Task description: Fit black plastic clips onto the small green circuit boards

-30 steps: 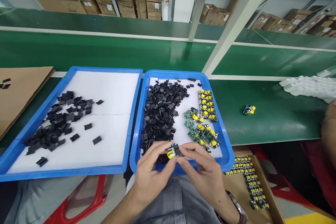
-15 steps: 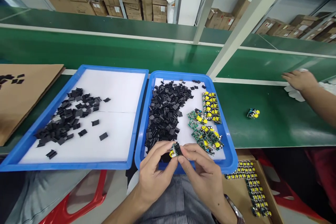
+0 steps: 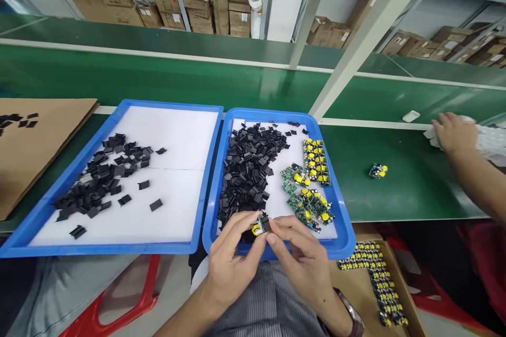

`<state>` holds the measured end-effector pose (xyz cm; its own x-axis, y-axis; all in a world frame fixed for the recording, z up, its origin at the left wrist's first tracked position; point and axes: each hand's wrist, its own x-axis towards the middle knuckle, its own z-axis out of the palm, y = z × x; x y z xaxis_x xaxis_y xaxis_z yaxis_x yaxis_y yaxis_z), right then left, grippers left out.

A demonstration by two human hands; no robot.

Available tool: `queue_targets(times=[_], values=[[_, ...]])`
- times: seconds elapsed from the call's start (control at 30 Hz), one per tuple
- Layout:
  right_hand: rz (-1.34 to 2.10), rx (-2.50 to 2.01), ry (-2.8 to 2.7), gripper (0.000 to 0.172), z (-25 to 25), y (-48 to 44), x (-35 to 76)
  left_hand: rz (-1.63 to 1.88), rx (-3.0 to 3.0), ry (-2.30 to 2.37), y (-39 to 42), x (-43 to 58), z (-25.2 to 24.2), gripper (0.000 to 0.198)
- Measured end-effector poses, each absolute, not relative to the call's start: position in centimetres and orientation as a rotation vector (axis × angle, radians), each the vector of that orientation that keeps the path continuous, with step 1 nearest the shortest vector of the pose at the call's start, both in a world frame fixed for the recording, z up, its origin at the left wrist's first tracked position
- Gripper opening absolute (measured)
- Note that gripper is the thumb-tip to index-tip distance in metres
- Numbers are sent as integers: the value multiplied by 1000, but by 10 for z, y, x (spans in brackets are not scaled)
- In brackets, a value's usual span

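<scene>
My left hand (image 3: 231, 258) and my right hand (image 3: 302, 258) meet over the near edge of the right blue tray (image 3: 343, 221). Together their fingertips pinch a small circuit board with a yellow part and a black clip (image 3: 261, 225). Just beyond my fingers lies a heap of black clips (image 3: 249, 168). To its right sit loose green circuit boards with yellow parts (image 3: 310, 189).
The left blue tray (image 3: 118, 247) holds a smaller scatter of black clips (image 3: 103, 179). A cardboard sheet (image 3: 35, 142) lies far left. One board (image 3: 378, 170) sits on the green bench. Another person's hand (image 3: 454, 134) touches white parts at right. A box of boards (image 3: 379, 279) stands below right.
My hands stay pinched on the small board and clip, turning it slightly. The other person's arm has come in from the right and now rests by the white parts.
</scene>
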<state>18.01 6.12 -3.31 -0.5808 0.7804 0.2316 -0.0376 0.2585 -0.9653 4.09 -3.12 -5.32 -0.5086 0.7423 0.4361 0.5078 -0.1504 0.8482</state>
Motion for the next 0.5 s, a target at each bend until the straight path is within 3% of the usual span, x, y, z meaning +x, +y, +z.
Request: queue_targets(times=[0.13, 0.27, 0.5], values=[[1815, -726, -1585, 9, -31, 81, 192, 1610, 1544, 1734, -30, 36, -47, 48], [2193, -838, -1364, 20, -28, 97, 202, 1527, 1619, 1593, -26, 35, -40, 50], [2366, -866, -1266, 19, -33, 98, 204, 1500, 1607, 1514, -24, 34, -35, 51]])
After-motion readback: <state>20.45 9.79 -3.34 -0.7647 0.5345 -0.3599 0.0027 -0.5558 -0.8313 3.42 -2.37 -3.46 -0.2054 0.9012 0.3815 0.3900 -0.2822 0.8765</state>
